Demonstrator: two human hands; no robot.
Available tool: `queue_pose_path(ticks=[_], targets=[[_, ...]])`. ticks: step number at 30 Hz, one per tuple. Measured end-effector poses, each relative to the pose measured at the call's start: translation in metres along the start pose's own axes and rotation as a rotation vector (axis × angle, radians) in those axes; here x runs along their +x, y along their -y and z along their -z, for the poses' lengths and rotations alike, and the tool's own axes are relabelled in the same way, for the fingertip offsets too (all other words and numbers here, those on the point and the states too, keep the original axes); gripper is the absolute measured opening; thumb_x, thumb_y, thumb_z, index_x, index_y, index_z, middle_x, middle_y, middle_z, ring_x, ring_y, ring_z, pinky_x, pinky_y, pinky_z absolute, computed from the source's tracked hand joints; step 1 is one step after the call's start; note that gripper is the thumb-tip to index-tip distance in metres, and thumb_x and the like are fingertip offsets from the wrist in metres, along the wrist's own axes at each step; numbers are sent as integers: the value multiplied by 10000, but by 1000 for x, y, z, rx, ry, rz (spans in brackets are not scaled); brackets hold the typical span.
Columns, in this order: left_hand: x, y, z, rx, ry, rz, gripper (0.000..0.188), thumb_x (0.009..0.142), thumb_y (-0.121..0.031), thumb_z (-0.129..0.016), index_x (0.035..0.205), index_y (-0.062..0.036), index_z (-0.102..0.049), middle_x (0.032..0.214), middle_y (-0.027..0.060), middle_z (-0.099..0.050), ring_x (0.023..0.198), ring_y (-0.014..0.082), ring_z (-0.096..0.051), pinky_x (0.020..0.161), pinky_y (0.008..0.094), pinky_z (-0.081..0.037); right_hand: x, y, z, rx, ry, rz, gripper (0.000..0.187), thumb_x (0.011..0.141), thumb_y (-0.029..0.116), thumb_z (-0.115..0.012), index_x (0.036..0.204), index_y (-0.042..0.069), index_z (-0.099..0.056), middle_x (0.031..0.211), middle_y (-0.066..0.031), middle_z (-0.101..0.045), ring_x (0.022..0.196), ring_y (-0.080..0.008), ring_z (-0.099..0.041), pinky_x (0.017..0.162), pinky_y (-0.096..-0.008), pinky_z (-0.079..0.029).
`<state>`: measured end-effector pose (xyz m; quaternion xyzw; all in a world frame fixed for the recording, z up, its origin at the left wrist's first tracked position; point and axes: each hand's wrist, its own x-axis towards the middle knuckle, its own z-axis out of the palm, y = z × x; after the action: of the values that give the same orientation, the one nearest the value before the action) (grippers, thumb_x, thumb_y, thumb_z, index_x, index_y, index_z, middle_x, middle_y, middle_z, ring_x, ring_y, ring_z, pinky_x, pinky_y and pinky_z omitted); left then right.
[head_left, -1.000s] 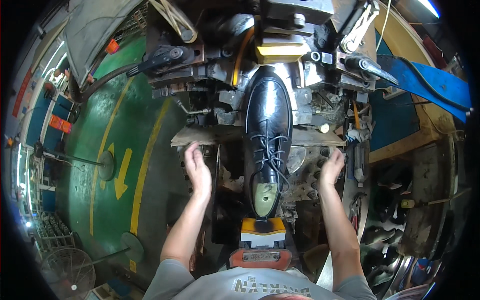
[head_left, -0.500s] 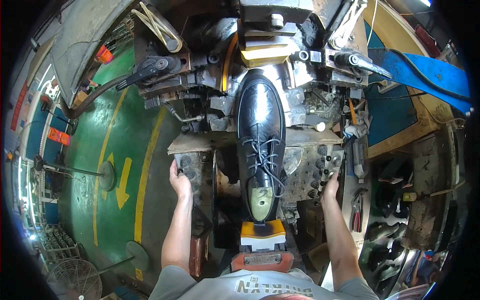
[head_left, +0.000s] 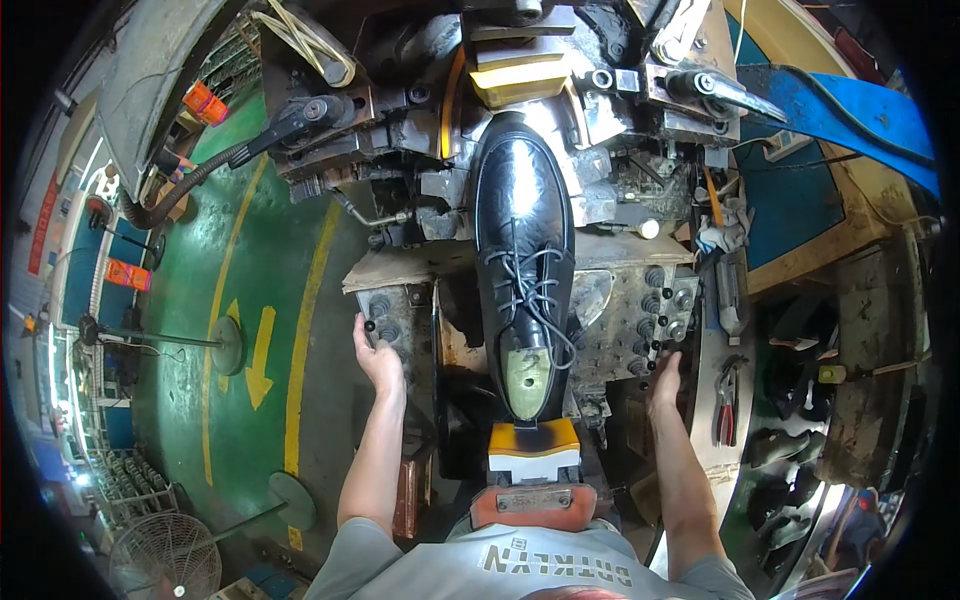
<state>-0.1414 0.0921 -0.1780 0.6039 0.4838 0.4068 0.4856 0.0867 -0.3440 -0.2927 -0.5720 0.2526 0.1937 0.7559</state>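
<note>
The person's light grey shirt [head_left: 445, 568] had short sleeves [head_left: 355, 555] and darker block lettering [head_left: 555, 566] across the front, while both forearms [head_left: 374, 470] and hands [head_left: 381, 366] were bare.

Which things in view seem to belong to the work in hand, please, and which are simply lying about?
Probably in use:
black lace-up shoe
yellow-orange block at its heel end
left knob panel, left hand at its edge
right knob panel, right hand near its lower end

Probably just lying or standing about:
red-handled pliers
crumpled grey cloth
wire-guarded fan
</note>
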Motion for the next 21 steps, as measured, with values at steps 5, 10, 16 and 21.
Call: queue_pose_path(ticks=[5, 10, 16, 21], targets=[[-6, 0, 2, -20, -23, -28, 628, 757, 165, -393, 1361, 7, -458, 1430, 151, -451, 1327, 236, -423, 1115, 330, -296, 16, -20, 38, -143, -220, -75, 743, 983, 619, -312, 1368, 8, -489, 1289, -67, -570, 1058, -192, -534, 899, -350, -396], [-27, -17, 1, -64, 24, -78, 641, 758, 170, -390, 1375, 5, -442, 1431, 138, -446, 1320, 226, -427, 1107, 326, -301, -4, -41, 36, -121, -79, -269, 716, 988, 614, -277, 1334, 27, -497, 1235, -69, -583, 871, -203, -484, 836, -325, -365], [-52, -52, -6, -61, 145, -187, 675, 740, 170, -346, 1396, 25, -415, 1455, 157, -413, 1367, 234, -368, 1142, 338, -255, 22, -49, 45, -166, -395, 31, 760, 951, 679, -290, 1306, 58, -548, 1070, -13, -631, 831, -171, -543, 725, -310, -430], [-71, -82, -12, -66, 257, -327, 647, 742, 144, -362, 1379, 51, -421, 1437, 173, -437, 1380, 263, -361, 1167, 382, -222, -3, -22, 32, -235, -231, -229, 668, 992, 569, -334, 1198, -13, -586, 978, -71, -637, 851, -199, -598, 792, -357, -470]])
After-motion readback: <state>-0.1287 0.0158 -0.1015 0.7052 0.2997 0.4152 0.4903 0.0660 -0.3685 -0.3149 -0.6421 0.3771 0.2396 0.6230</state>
